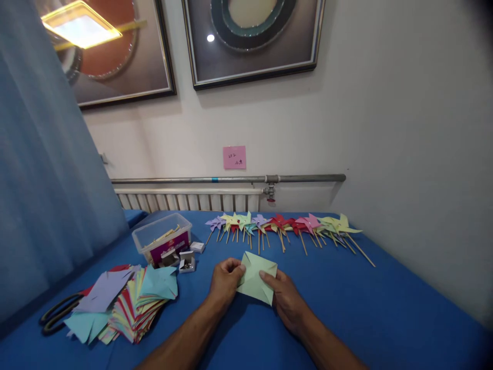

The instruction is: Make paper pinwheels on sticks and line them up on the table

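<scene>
A light green square of paper (pixel 256 280), with cuts running in from its corners, is held up a little above the blue tabletop. Its left edge is pinched between the thumb and fingers of my left hand (pixel 227 280). My right hand (pixel 284 298) grips the opposite side, its thumb lying flat on the face and its fingers behind the sheet. Beyond the hands lies a row of finished paper pinwheels on sticks, among them a red pinwheel (pixel 279 222), a pink pinwheel (pixel 309 222) and a yellow pinwheel (pixel 342 224).
To the left sits a stack of coloured paper squares (pixel 134 303), with black-handled scissors (pixel 57 313) partly beneath. Behind it stand a clear plastic tub (pixel 162 231) of wooden sticks and a small open box (pixel 187 262) of metal bits. A blue curtain (pixel 50 169) hangs at left.
</scene>
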Demonstrator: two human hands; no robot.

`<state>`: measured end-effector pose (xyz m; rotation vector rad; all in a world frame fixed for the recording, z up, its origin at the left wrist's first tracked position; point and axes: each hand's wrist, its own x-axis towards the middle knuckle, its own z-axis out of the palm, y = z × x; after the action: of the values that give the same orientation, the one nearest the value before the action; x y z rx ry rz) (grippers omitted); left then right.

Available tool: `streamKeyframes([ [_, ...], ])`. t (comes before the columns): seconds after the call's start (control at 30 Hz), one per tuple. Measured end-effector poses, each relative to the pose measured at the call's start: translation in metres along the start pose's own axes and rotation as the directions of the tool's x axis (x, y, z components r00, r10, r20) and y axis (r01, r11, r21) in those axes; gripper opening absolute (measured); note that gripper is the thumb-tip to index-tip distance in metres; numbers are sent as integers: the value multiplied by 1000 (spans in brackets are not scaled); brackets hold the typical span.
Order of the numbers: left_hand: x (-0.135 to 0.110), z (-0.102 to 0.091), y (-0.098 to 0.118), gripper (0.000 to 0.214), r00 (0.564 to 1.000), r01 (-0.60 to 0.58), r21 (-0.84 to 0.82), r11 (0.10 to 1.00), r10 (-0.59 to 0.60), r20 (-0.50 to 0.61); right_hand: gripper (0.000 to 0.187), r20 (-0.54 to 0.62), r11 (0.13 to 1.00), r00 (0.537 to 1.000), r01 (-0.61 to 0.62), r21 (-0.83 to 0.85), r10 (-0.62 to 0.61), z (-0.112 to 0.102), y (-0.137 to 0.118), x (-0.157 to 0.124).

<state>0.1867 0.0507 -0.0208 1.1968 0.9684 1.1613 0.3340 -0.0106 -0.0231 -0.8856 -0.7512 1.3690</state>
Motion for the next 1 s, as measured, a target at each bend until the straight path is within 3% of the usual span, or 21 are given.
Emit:
streamKeyframes([
  [0.17, -2, 0, 1, 36, 996, -81, 40, 996, 83, -44, 41, -73, 999, 997, 35, -13, -36, 0, 8, 1],
  [0.37, -9, -2, 3, 22, 975, -214, 236, 948, 222, -10, 38, -61, 999, 998, 22, -38, -24, 1, 7, -1],
  [0.53, -17, -2, 6, 8, 912, -404, 403, 821, 394, 112, 38, -78, 998, 996, 31, -50, -35, -1, 11, 2],
  [0.67, -22, -4, 12, 8, 875, -485, 436, 758, 423, 237, 39, -100, 998, 994, 41, -58, -46, -2, 14, 5],
  [0.77, -22, -4, 13, 14, 883, -467, 395, 791, 393, 257, 37, -105, 997, 993, 46, -63, -53, -3, 15, 5],
  [1.0, -11, -1, 1, 14, 975, -221, 320, 921, 205, 81, 36, -74, 999, 997, 19, -48, -23, -1, 12, 2],
])
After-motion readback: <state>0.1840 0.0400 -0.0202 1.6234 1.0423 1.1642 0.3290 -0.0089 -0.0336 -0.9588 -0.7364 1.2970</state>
